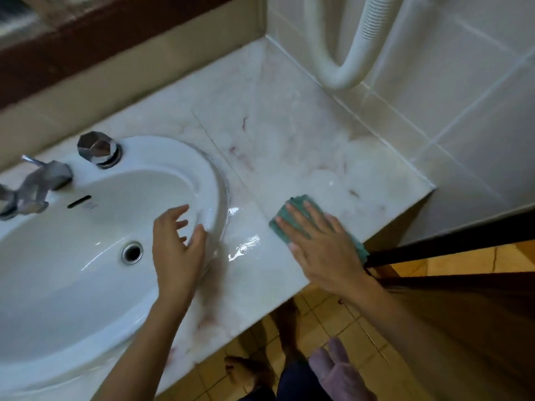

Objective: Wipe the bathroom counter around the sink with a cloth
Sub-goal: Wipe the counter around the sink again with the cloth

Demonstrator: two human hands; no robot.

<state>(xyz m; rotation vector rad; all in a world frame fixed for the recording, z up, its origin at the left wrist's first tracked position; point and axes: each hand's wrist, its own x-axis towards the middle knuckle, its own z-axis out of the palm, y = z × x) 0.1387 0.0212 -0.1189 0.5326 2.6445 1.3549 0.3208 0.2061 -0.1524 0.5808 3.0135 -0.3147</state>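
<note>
The right hand (321, 244) is pressing the cloth (299, 202) flat against the desk (289, 134) with straight fingers, near the front edge. The left hand (176, 250) is hovering at the sink (208, 175) rim, fingers spread and loose, grasping nothing. Wet streaks (243, 247) are gleaming between the hands, so that strip is probably done. The stretch beyond the right hand, back to the wall, is looking dry, and I judge most of the wiping is left. Whether its reddish marks are stains or veining is unclear. The desk to the left of the left hand is lying out of frame, and the tap (34, 183) is blurring.
</note>
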